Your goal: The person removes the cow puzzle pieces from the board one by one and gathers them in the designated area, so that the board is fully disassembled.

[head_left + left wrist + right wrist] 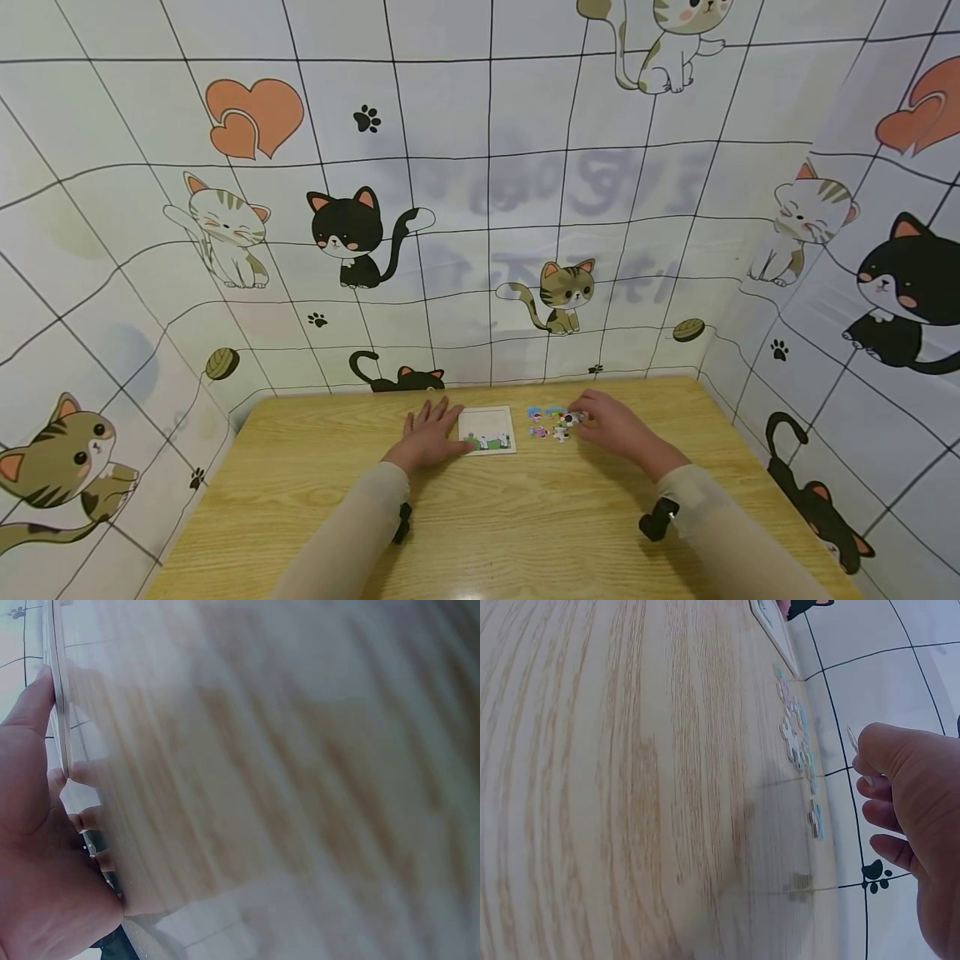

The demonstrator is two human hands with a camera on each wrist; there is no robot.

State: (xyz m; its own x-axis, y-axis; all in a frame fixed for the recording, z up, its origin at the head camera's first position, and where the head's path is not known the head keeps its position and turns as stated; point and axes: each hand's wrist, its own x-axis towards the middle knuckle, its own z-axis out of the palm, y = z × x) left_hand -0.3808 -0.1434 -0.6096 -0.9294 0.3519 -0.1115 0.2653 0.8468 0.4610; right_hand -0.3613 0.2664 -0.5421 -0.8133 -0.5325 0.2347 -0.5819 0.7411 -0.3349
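Observation:
A small square jigsaw board (486,422) with a pale rim lies toward the far side of the table. Along its lower edge runs a strip of green and white picture (491,442). My left hand (429,435) rests at the board's left side, fingers spread, thumb at the lower left corner. In the left wrist view, the thumb touches the board's edge (60,697). Just right of the board lie several colourful loose puzzle pieces (538,432). Over their right end, my right hand (617,423) pinches one puzzle piece (853,740) between thumb and fingertip, seen edge-on and raised off the table.
The wood-grain table (487,517) ends against a white grid-lined cloth (450,250) printed with cartoon cats, which surrounds it at the back and sides. Both forearms wear beige sleeves (352,525) with small black devices (660,518) at the wrists.

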